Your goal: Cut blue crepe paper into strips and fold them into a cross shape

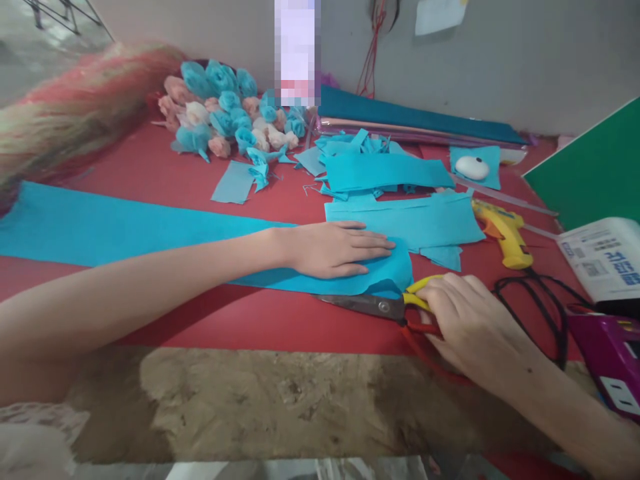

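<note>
Firstly, right grip point(465, 320): closed around one pair of scissors point(367, 305), yellow and red handles, dark blades pointing left along the near edge of the blue strip; whether material lies between the blades cannot be told. Left grip point(335, 250): palm down, fingers extended, grasping nothing, pressed flat on that blue strip point(150, 227), which runs leftward across the red table point(270, 327). Done, by appearance: two stacks of shorter blue pieces, upper point(385, 172) and lower point(405, 223), beyond the left grip; loose blue scraps point(360, 143) behind; a heap of blue, pink and cream fabric rosettes point(230, 120) farther off. Left, as judged: the long strip, largely undivided. Right of the stacks: one yellow glue gun point(503, 230), black cable point(557, 320) nearer. Containers: one white printed box point(605, 260), tilted, contents not visible; one purple case point(597, 360) at the right edge, contents hidden; one clear plastic sleeve point(420, 131) at the back, seemingly holding pale folded material, a dark teal roll point(415, 117) lying along it.
</note>
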`<control>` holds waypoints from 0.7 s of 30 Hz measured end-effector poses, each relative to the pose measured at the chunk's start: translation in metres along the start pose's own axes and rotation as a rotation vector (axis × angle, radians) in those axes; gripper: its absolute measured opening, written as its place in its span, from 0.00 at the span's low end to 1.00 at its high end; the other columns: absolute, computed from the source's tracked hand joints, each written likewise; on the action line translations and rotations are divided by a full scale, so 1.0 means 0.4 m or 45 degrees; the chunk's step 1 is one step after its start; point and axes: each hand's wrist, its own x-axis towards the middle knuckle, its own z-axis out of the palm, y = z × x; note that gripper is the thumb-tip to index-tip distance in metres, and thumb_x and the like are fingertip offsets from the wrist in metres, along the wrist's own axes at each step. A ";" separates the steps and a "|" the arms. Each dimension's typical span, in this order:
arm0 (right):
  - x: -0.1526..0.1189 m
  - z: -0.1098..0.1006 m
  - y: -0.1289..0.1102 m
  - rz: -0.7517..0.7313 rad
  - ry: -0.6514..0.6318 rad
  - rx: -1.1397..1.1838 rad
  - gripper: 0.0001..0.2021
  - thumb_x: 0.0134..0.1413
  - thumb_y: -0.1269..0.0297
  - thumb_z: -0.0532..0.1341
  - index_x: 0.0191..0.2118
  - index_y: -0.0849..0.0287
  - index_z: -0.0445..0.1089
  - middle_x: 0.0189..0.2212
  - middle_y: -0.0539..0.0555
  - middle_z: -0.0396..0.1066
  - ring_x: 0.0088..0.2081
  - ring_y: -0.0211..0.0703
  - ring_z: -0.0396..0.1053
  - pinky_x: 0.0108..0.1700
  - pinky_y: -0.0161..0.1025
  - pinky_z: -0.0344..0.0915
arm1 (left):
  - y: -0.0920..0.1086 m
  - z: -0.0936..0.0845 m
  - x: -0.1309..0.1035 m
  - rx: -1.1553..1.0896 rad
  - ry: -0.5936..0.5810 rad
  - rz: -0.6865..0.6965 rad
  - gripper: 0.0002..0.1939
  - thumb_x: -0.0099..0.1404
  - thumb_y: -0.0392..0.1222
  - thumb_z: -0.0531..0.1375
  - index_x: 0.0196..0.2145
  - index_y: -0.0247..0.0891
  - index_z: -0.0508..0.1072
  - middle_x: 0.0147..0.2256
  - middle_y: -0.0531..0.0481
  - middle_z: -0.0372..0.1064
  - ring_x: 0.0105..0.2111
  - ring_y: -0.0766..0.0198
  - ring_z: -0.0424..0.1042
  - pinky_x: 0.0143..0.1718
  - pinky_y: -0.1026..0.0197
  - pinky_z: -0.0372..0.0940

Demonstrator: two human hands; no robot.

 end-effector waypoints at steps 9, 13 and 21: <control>-0.008 -0.014 -0.041 0.188 -0.154 -0.083 0.11 0.45 0.74 0.54 0.37 0.70 0.66 0.32 0.65 0.67 0.34 0.54 0.62 0.36 0.47 0.57 | -0.002 0.005 0.001 -0.015 0.050 0.025 0.26 0.70 0.46 0.43 0.62 0.32 0.53 0.63 0.45 0.46 0.64 0.60 0.45 0.64 0.55 0.39; 0.019 -0.015 -0.057 0.177 -0.143 -0.057 0.12 0.42 0.75 0.54 0.36 0.70 0.66 0.33 0.65 0.67 0.35 0.54 0.62 0.36 0.47 0.57 | 0.001 0.003 0.001 -0.066 0.065 0.016 0.26 0.69 0.45 0.44 0.61 0.32 0.54 0.63 0.44 0.48 0.63 0.59 0.46 0.63 0.53 0.40; 0.054 -0.007 -0.058 0.110 -0.112 -0.007 0.11 0.45 0.73 0.54 0.37 0.71 0.65 0.33 0.65 0.67 0.36 0.55 0.62 0.38 0.47 0.56 | 0.002 0.003 0.000 0.018 0.005 -0.007 0.26 0.70 0.46 0.41 0.62 0.34 0.51 0.64 0.47 0.43 0.64 0.63 0.43 0.64 0.57 0.36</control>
